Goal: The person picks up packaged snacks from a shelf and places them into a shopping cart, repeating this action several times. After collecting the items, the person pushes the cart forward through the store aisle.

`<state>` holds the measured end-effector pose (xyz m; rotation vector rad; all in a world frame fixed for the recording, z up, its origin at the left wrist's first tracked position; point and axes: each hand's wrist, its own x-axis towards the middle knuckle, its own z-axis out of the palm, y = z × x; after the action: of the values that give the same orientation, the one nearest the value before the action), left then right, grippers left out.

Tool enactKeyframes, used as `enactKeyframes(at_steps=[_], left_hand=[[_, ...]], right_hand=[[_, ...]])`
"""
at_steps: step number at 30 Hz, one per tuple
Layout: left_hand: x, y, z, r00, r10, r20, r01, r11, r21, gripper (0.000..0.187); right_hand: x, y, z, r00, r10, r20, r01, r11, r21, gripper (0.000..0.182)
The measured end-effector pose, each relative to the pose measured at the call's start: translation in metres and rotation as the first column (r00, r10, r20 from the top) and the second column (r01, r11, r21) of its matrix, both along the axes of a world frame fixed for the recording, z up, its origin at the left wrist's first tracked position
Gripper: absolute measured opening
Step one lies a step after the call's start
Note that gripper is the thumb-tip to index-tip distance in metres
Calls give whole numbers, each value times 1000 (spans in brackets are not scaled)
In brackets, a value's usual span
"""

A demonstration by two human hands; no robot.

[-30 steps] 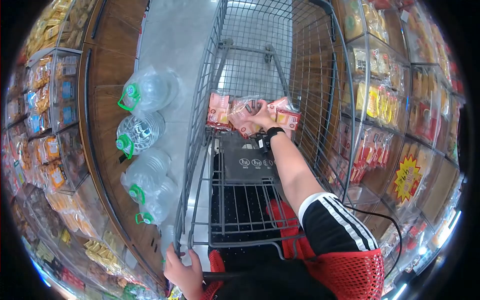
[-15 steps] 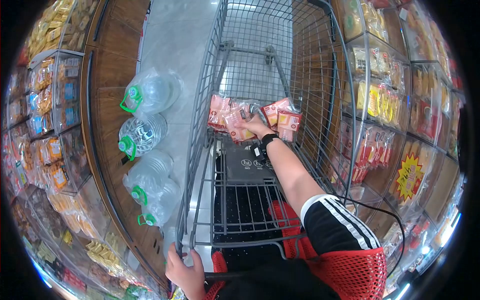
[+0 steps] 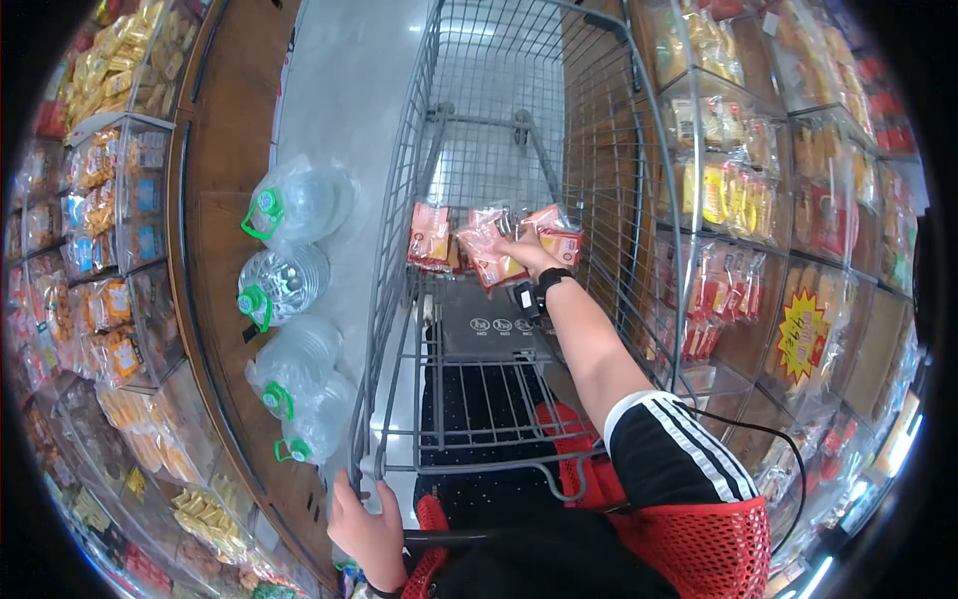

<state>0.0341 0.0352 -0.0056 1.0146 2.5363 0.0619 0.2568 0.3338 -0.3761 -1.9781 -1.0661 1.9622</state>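
Note:
My right hand reaches into the wire shopping cart, its fingers closed on a red and pink snack packet. More packets of the same kind lie around it, with one group to the left and others to the right, beyond the cart's grey plastic panel. A black band with a small device circles my right wrist. My left hand is at the cart's near left corner, its fingers curled around the frame by the handle.
Large clear water bottles with green caps stand on the floor left of the cart. Shelves of bagged snacks line the left side. On the right, clear bins of packets carry a yellow starburst sign.
My right hand has shifted slightly, and the packet in it now stands apart from the left group. The cart and its contents appear a little further left. My left hand stays at the corner.

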Motion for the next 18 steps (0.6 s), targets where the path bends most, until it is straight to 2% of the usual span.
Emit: enactKeyframes(at_steps=[2, 5, 8, 9, 12, 15, 16, 18], left_hand=[[-1, -1, 0, 1000, -17, -15, 18, 1000, 21, 45], [0, -5, -1, 998, -50, -31, 51, 998, 47, 43], [1, -5, 0, 995, -84, -49, 86, 995, 42, 44], [3, -1, 6, 994, -91, -58, 93, 995, 32, 45], [-3, -16, -9, 968, -190, -165, 206, 975, 80, 46], [0, -14, -6, 976, -172, -135, 181, 982, 60, 48], [-2, -14, -4, 975, -175, -134, 183, 982, 50, 49], [-3, -15, -5, 976, -183, -115, 191, 980, 59, 49]], right_hand=[[17, 10, 21, 999, 29, 40, -30, 1000, 7, 105], [46, 22, 49, 970, -19, -242, 28, 999, 35, 105], [59, 33, 158, 975, 16, -223, -16, 1000, 2, 104], [70, 36, 170, 969, 65, -239, -47, 996, 81, 105], [100, 27, 260, 891, -17, -453, 65, 994, 92, 97], [150, 2, 335, 777, -15, -630, 192, 958, 214, 86], [169, -14, 362, 810, -51, -585, 265, 921, 286, 82], [220, -43, 398, 765, -83, -639, 367, 871, 326, 86]])
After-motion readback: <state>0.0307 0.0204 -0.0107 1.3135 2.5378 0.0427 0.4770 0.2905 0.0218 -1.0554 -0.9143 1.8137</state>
